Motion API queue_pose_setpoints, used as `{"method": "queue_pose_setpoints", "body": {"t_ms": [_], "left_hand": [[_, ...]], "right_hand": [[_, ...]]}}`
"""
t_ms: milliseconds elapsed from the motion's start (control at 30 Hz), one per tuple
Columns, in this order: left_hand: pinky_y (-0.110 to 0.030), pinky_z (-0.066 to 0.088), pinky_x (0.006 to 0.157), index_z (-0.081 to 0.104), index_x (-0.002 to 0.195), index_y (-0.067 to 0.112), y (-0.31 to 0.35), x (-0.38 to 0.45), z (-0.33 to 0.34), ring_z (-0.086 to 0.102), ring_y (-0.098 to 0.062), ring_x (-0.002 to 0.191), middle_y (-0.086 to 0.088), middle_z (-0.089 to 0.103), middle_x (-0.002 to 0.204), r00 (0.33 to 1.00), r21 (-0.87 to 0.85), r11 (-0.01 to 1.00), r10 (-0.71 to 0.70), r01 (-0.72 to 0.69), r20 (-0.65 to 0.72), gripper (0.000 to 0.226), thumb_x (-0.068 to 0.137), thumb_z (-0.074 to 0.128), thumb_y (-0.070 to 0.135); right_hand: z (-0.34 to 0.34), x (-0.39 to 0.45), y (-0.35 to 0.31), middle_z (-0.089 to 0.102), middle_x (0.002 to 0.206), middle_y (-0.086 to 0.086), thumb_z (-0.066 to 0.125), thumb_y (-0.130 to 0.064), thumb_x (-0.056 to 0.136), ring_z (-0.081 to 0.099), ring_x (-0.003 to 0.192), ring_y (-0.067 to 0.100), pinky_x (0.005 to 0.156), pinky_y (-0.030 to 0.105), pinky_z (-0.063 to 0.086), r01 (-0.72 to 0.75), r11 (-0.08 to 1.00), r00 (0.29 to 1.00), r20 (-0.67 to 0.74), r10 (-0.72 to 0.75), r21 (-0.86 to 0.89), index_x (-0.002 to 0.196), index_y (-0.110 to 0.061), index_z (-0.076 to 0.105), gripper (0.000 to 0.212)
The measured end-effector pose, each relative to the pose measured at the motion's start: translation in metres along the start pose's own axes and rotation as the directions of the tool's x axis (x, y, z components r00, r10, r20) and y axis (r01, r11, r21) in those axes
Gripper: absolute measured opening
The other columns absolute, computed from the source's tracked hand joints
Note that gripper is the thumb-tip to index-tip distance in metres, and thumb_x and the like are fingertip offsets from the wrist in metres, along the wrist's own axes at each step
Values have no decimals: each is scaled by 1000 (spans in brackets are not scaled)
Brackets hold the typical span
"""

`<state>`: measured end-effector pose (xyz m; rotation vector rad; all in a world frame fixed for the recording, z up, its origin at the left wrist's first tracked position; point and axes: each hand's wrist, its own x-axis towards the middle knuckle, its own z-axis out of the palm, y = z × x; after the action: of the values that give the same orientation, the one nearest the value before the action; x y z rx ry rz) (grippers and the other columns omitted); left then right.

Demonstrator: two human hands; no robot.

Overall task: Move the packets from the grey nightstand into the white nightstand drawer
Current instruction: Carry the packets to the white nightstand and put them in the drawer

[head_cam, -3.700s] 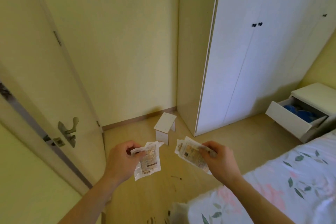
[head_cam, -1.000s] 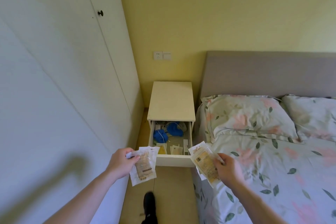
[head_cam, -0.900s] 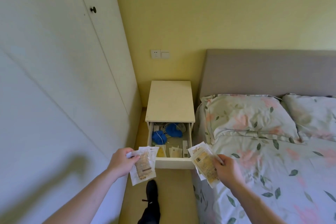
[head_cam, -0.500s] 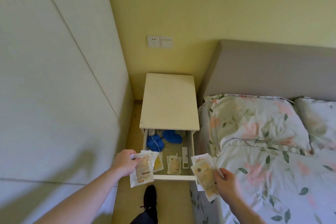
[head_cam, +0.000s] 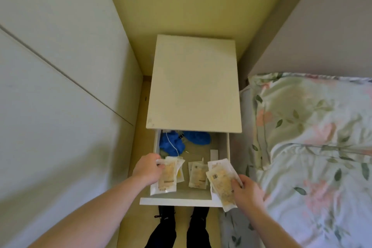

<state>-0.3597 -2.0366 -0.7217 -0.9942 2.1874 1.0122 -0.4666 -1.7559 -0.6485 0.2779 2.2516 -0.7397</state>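
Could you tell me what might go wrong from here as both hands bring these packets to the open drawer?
1. The packets in the right hand are fanned loosely and overhang the white nightstand drawer's front panel; one could slip to the floor by the shoes.
2. The left hand holds its packets above a white cord and blue items; dropped packets might land on them and lie unevenly.

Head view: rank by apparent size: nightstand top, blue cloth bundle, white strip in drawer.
1. nightstand top
2. blue cloth bundle, partly hidden under the top
3. white strip
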Motion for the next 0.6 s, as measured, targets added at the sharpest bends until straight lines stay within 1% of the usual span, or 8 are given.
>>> {"method": "queue_pose_setpoints", "body": {"t_ms": [100,167,200,267,333,400,500,600], "left_hand": [[-26,61,75,66,101,25,-4,37,24,68,-16,94,5,68,105,1000,-3,1000,-26,26,13,4,98,65,29],[-28,61,79,67,103,24,-7,56,40,68,-19,98,3,68,110,999,10,999,-44,44,15,7,97,66,28],[-29,61,80,67,105,23,-10,68,50,68,-19,99,2,68,111,999,12,999,-51,51,15,9,97,66,28],[-29,61,81,68,108,21,-15,88,67,68,-20,100,0,69,113,997,7,998,-70,70,24,12,98,66,26],[-26,60,77,67,111,20,-21,103,83,68,-21,103,-3,69,117,996,15,996,-87,86,25,14,98,65,24],[-22,57,73,67,114,19,-26,115,96,69,-23,106,-4,70,120,996,40,995,-91,90,12,16,99,63,23],[-23,55,74,67,119,19,-32,125,115,69,-23,107,-4,70,120,996,111,990,-84,83,-4,20,100,62,23],[-31,61,79,67,112,17,-36,129,130,71,-22,99,-4,71,111,995,199,975,-95,96,-13,16,97,65,20]], "right_hand": [[24,45,5,71,86,10,47,-21,103,63,71,17,53,24,47,-12,1000,1000,22,12,-10,92,-10,67,25],[39,69,10,70,88,10,46,-21,103,66,76,21,53,25,50,-35,999,999,33,35,11,90,-10,66,25],[49,83,13,70,88,8,46,-20,103,67,77,21,52,24,50,-36,999,999,39,36,19,90,-12,66,25],[66,105,19,69,90,3,46,-20,104,67,78,15,51,21,48,-37,999,998,48,36,27,92,-18,66,24],[83,124,28,69,94,-1,45,-21,105,66,80,12,49,18,48,-40,999,997,71,38,25,101,-21,66,21],[99,139,39,68,97,-2,44,-22,106,66,82,11,49,18,49,-55,998,994,94,53,19,105,-23,65,20],[121,158,52,69,102,0,45,-24,106,67,86,15,52,20,50,-82,997,991,108,80,10,110,-23,63,19],[138,170,61,68,111,5,45,-24,107,67,99,24,54,22,50,-135,991,984,117,132,15,123,-22,62,23]]}}
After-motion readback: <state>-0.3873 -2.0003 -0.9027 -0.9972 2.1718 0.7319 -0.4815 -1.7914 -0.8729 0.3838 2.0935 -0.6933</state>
